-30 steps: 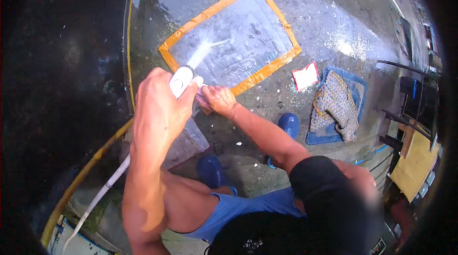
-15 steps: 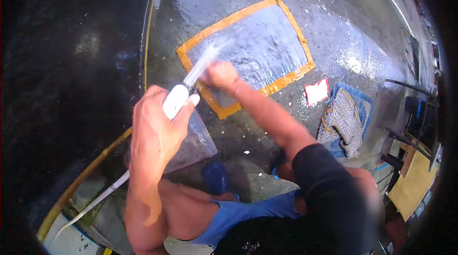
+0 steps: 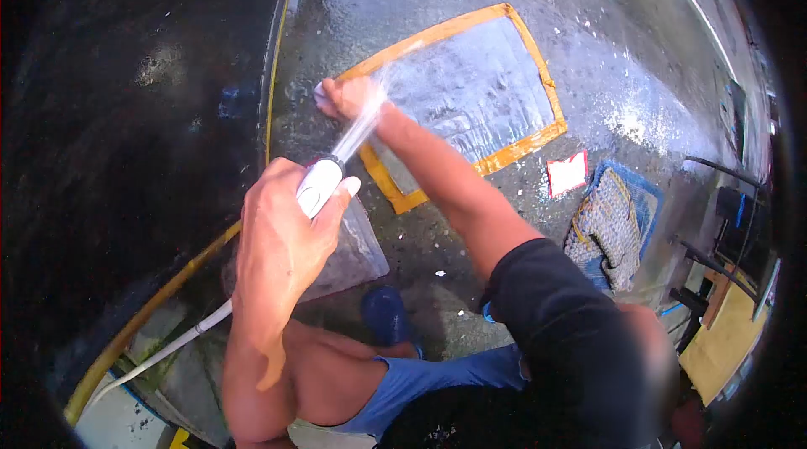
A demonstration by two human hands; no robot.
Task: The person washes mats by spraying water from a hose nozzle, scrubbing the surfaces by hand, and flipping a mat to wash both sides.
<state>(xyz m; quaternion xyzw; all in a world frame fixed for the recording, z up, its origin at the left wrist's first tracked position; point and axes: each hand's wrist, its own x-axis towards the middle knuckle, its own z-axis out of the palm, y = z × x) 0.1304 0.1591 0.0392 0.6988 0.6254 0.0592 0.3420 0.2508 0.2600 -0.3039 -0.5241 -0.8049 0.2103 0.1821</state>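
A grey rectangular mat [image 3: 471,87] is laid on the wet floor [image 3: 496,230] towards one o'clock; its surface is wrinkled, mottled and glossy with water, and its edge is bound in orange tape [image 3: 458,27], scuffed pale near four o'clock. At nine o'clock, a white spray nozzle [image 3: 319,183] is gripped by the left hand [image 3: 282,213]. A lilac object [image 3: 320,96], mostly hidden, is clasped by the right hand [image 3: 350,97] at the mat's nine-o'clock corner.
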